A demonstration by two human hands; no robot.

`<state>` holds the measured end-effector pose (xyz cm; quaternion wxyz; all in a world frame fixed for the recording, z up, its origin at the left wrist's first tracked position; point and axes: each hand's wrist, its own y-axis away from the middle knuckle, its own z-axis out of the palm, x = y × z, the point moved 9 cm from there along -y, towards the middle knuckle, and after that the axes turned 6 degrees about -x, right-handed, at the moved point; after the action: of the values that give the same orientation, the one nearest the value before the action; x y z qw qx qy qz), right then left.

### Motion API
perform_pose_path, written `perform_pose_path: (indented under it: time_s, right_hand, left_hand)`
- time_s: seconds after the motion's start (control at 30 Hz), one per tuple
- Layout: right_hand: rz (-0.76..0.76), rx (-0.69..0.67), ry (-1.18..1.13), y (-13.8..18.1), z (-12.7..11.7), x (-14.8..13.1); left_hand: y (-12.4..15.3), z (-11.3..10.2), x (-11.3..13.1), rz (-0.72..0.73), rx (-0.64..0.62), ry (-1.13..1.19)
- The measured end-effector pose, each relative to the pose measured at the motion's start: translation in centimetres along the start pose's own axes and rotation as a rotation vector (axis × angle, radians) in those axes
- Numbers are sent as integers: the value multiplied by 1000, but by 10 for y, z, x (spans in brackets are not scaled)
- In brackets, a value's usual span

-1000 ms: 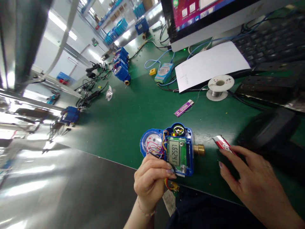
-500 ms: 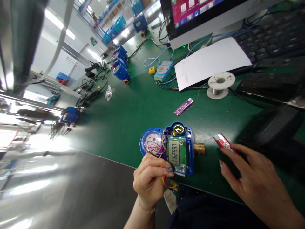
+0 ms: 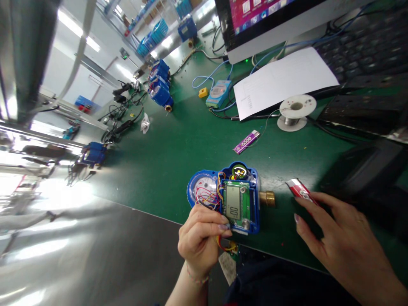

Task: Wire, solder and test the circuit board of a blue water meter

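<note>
A blue water meter [image 3: 256, 212] rests near the bench's front edge, its housing uncovered. Inside are a green circuit board, a display showing zeros, a round dial and several coloured wires; a brass threaded end points right. My left hand [image 3: 202, 236] is closed on the lower left of this meter, thumb and fingers pinching by the board. Lying along the fingers of my right hand [image 3: 344, 238] is a red lighter [image 3: 298, 187], silver end outward; its lower end is partly covered. The right thumb stands apart from the index finger. A purple lighter [image 3: 246, 142] lies beyond the meter.
A solder spool [image 3: 291, 123] stands by a sheet of paper [image 3: 283, 85]. Behind are a monitor [image 3: 264, 40], a keyboard [image 3: 376, 46] and a light-blue cabled box [image 3: 219, 93]. More blue meters [image 3: 161, 91] and tangled cables [image 3: 123, 125] lie at the left.
The meter's display has gone from a row of digits to zeros. Both hands stay practically where they were, and the view has shifted slightly.
</note>
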<state>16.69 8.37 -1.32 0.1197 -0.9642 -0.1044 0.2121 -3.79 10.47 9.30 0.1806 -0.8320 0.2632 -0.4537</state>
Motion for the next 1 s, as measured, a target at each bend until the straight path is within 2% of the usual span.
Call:
perform_pose_path:
  time_s: [1.0]
  right_hand:
    - [-7,4,-5,0,0,-1]
  left_hand:
    - [-3,6,8,67,-26,-65]
